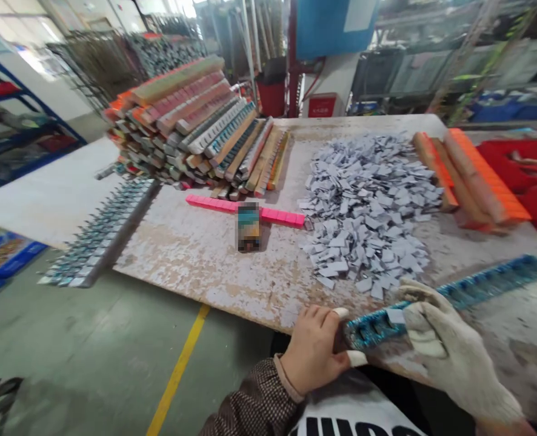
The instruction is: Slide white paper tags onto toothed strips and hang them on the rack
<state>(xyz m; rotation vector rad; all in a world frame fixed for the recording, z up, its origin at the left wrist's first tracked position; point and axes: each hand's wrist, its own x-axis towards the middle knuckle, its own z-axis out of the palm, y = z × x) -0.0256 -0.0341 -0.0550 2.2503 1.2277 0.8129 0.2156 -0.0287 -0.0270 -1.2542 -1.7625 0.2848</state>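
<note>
A long blue, glittery bar (491, 284) with dark slots along it lies slantwise at the table's near right side. My left hand (311, 348) is bare apart from white coverings on the thumb and a fingertip. It grips the bar's near end, thumb below and fingers above. A white glove covers my right hand (454, 345), whose fingers are closed over the bar. Between its fingertips is a small white rectangular piece (396, 316), held at one of the slots. Just beyond the hands spreads a large heap of similar white pieces (363, 206).
Behind on the left, many wooden and coloured bars (191, 127) are stacked. A pink bar (282, 217) lies mid-table beside a small pixelated object (249, 227). Orange-topped bars (482, 175) and red bins (523, 169) are at right. A spiky row (100, 230) overhangs the left edge.
</note>
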